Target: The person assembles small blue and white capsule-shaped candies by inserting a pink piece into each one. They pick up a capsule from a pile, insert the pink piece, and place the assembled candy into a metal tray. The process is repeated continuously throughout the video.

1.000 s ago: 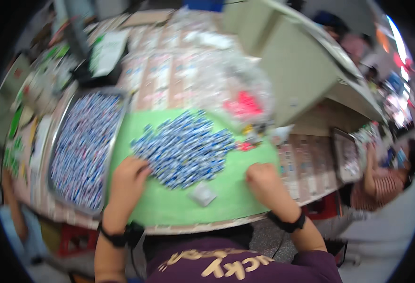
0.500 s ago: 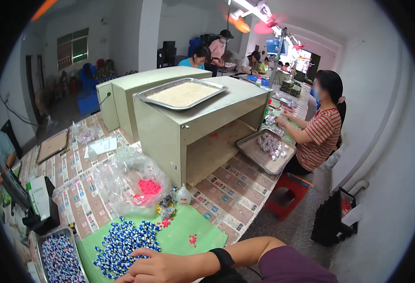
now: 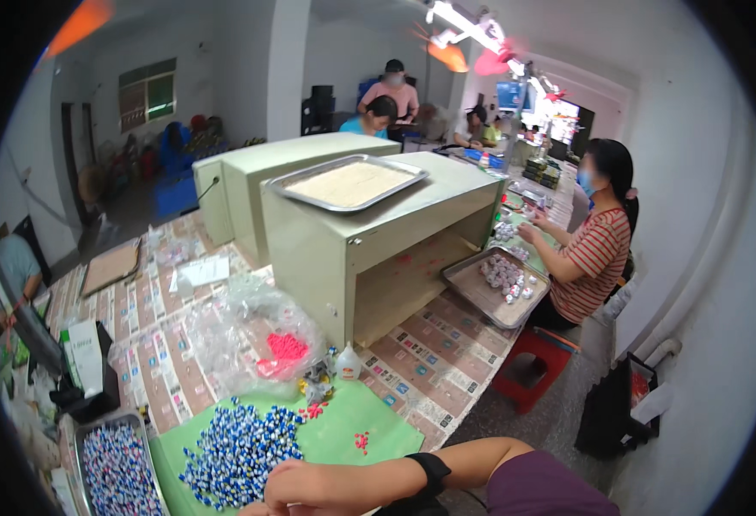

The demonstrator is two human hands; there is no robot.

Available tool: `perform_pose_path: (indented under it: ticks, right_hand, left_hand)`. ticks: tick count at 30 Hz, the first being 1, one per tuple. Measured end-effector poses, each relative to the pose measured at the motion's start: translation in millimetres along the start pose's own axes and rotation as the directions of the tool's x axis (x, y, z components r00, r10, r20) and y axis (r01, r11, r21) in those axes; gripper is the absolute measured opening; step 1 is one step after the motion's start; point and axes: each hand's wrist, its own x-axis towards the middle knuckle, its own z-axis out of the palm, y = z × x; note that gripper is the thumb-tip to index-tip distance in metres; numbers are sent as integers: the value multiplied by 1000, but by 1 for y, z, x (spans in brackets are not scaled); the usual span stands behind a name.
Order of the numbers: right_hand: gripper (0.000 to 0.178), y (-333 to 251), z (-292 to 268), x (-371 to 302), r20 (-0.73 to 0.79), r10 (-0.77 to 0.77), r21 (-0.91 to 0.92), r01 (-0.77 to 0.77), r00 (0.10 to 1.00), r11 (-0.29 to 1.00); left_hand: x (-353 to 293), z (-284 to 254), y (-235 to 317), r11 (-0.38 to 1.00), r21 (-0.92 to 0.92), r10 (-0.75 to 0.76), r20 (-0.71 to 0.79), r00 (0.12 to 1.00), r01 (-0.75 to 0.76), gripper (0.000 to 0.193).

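Observation:
My right hand is at the lower edge, beside the near side of a heap of small blue-and-white pieces on a green mat. Its fingers are curled and closed, with the tips cut off by the picture's edge, so what they hold is hidden. A dark band circles that wrist. My left hand is out of sight. Small red-pink pieces lie on the mat right of the heap. To the left, a metal tray is filled with similar small blue, white and reddish pieces.
Past the mat are a clear plastic bag with pink pieces, a small white squeeze bottle and a pale green metal box carrying a tray. A co-worker in stripes works at the right near a red stool.
My right hand has drawn back from the heap toward the lower edge, and its fingers have curled in. The whole view has shifted slightly.

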Motion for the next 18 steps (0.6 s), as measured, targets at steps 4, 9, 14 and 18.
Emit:
perform_pose_path:
  ticks: [4, 9, 14, 18]
  right_hand:
    - [12, -1, -3, 9, 56, -92, 26, 90, 994, 996]
    - [23, 6, -12, 2, 152, 28, -35, -23, 988, 999]
    - [16, 18, -17, 14, 53, 414, -84, -409, 909, 909]
    - [19, 23, -7, 14, 186, 373, -256, -321, 909, 912]
  left_hand:
    - [1, -15, 2, 998, 48, -51, 116, 992, 45, 10]
    - [10, -19, -14, 990, -68, -107, 194, 975, 122, 15]
    - [-5, -33, -10, 985, -164, 47, -16, 999, -49, 30]
    - [-9, -42, -17, 974, -222, 10, -105, 994, -34, 30]
